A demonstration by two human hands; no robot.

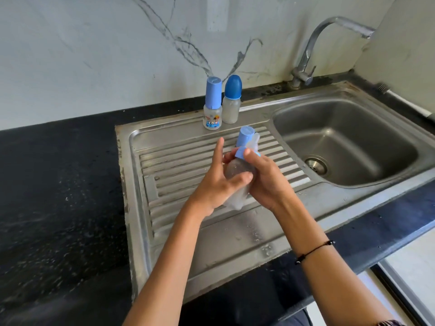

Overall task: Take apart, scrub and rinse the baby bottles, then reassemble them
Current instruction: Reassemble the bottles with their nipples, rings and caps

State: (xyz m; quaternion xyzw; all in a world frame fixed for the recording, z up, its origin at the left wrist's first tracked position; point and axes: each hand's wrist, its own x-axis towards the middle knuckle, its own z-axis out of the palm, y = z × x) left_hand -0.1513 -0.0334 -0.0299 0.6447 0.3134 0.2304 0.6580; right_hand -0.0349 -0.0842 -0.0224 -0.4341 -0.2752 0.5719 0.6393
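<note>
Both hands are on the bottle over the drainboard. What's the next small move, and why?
Probably twist the blue collar with the right hand while the left hand steadies the held bottle: its cap looks tilted, and both hands already grip it.

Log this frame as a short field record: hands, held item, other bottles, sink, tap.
left hand: grips the held bottle's body, index finger straight
right hand: grips the held bottle near its collar
held bottle: clear, tilted, over the drainboard
cap: light blue, looks askew on the held bottle
printed bottle: upright, light blue cap, at the drainboard's back
plain bottle: upright, dark blue cap, beside the printed bottle
basin: no items seen
tap: no water seen
</note>
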